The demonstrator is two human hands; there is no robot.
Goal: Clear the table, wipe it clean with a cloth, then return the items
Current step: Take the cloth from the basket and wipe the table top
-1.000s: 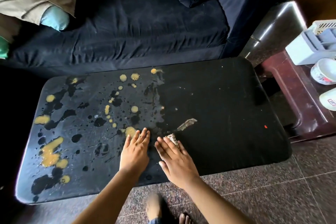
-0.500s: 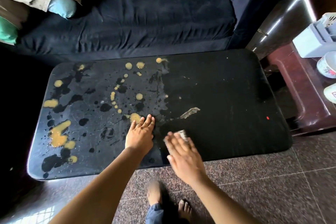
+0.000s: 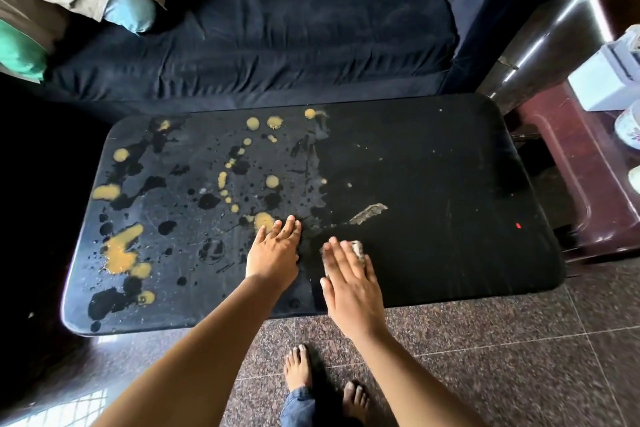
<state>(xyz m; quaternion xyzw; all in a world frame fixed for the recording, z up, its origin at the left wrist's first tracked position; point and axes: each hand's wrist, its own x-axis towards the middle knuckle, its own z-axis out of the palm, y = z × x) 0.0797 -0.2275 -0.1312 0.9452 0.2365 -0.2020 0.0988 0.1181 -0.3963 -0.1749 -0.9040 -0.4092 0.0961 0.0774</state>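
A low black table [image 3: 433,156] fills the middle of the view. Yellow blotches [image 3: 119,251] and dark wet splashes cover its left half; the right half looks smeared and mostly dark. My left hand [image 3: 273,253] rests flat on the table near the front edge, fingers straight. My right hand [image 3: 349,282] lies just to its right with straight fingers pressing on a small greyish cloth [image 3: 356,248], most of which is hidden under the palm. A pale streak [image 3: 369,213] marks the surface beyond the cloth.
A dark blue sofa [image 3: 277,38] stands right behind the table, with cushions [image 3: 130,9] at its left end. A dark red side table [image 3: 568,163] at the right carries a white box [image 3: 604,80] and bowls. My bare feet [image 3: 298,369] stand on granite floor.
My right hand with the cloth slid slightly toward the front edge and right. The left hand stayed flat in place. The camera rose and tilted, showing more floor.
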